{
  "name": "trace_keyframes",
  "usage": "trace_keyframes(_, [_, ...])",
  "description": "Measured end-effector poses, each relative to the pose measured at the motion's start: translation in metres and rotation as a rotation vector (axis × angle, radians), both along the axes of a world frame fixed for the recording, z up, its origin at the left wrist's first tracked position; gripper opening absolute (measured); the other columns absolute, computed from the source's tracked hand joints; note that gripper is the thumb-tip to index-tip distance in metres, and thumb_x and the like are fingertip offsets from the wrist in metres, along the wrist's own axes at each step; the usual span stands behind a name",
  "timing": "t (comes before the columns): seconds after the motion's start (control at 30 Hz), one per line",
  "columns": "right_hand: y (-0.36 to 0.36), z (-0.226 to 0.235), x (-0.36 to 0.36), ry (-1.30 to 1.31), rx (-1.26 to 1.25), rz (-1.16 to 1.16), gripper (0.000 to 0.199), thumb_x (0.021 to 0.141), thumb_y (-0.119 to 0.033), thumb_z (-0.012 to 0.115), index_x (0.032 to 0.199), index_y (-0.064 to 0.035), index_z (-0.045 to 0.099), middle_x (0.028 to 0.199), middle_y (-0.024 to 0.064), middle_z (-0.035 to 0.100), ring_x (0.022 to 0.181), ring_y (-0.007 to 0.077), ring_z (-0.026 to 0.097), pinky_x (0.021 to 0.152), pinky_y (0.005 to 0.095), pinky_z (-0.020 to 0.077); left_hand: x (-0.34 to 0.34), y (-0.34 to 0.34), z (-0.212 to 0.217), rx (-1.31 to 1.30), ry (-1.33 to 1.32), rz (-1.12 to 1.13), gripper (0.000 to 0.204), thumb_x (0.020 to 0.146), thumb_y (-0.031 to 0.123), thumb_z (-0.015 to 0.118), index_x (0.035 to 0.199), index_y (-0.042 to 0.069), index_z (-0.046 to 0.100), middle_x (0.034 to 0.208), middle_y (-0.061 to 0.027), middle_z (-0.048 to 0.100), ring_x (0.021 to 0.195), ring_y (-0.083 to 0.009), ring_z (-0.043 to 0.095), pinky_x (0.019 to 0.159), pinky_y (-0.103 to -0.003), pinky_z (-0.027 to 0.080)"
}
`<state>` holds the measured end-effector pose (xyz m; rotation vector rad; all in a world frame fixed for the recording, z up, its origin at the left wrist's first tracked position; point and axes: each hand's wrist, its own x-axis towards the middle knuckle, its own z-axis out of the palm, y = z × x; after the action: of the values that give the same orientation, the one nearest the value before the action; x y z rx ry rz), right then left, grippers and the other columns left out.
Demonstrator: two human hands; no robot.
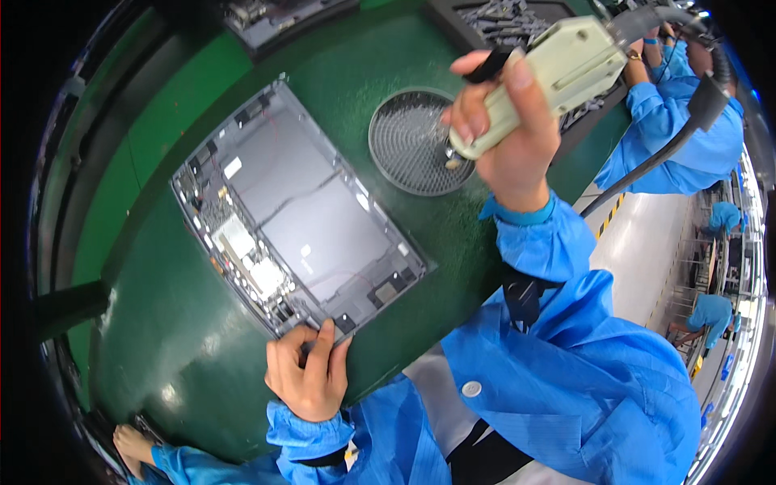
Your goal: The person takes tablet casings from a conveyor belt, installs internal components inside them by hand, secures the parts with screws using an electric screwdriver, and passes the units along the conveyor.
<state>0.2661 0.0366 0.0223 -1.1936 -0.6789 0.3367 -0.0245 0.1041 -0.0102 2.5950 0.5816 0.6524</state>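
An opened grey laptop chassis (323,234) lies on the green table, with a bare circuit board (242,246) along its left side and thin cables across its inside. At the near corner of the chassis my left hand (309,372) is closed, thumb and fingers gripping the edge. Up on the right, my right hand (517,129) wraps round a pale cream electric screwdriver (570,69). Its metal tip points down over the right side of a round ridged dish (388,153). A small bit at the tip is too small to make out. Whatever lies in the dish is unclear.
A dark tray (453,24) of small grey parts stands at the far right. Another device (275,20) sits at the far edge. The screwdriver's thick cable (671,145) hangs on the right. Co-workers in blue are at right (679,121) and lower left.
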Motion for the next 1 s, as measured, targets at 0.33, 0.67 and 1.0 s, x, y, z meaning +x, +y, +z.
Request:
trace_keyframes(0.33, [0.012,0.014,-0.021,0.062,0.080,-0.025,0.048,0.091,-0.046,0.049,0.086,0.0007,0.059,0.045,0.0009,0.041,0.036,0.0113,0.043,0.042,0.0237,0.0414,-0.001,0.001,-0.007,-0.002,-0.037,0.022,0.037,0.058,-0.002,0.080,0.093,0.002,0.069,0.085,-0.0081,0.056,0.062,-0.0181,0.047,0.054,-0.028,0.040])
trace_keyframes(0.67, [0.001,0.024,-0.024,-0.074,0.262,-0.084,0.048,0.091,-0.045,0.050,0.094,0.0015,0.059,0.047,0.0007,0.042,0.036,0.0102,0.041,0.044,0.0244,0.0451,0.001,0.003,-0.012,0.034,-0.115,-0.006,0.035,0.057,0.006,0.080,0.091,0.005,0.069,0.083,-0.0043,0.055,0.065,-0.0190,0.050,0.050,-0.031,0.042])
trace_keyframes(1.0, [-0.008,0.018,-0.106,-0.047,0.176,0.610,0.079,0.083,-0.072,0.040,0.115,-0.0006,0.045,0.055,-0.0058,0.047,0.047,0.0073,0.045,0.055,0.0261,0.0386,-0.003,0.000,-0.010,-0.008,-0.143,0.066,0.029,0.058,0.006,0.078,0.086,0.006,0.068,0.081,-0.0041,0.055,0.066,-0.0211,0.052,0.053,-0.033,0.044])
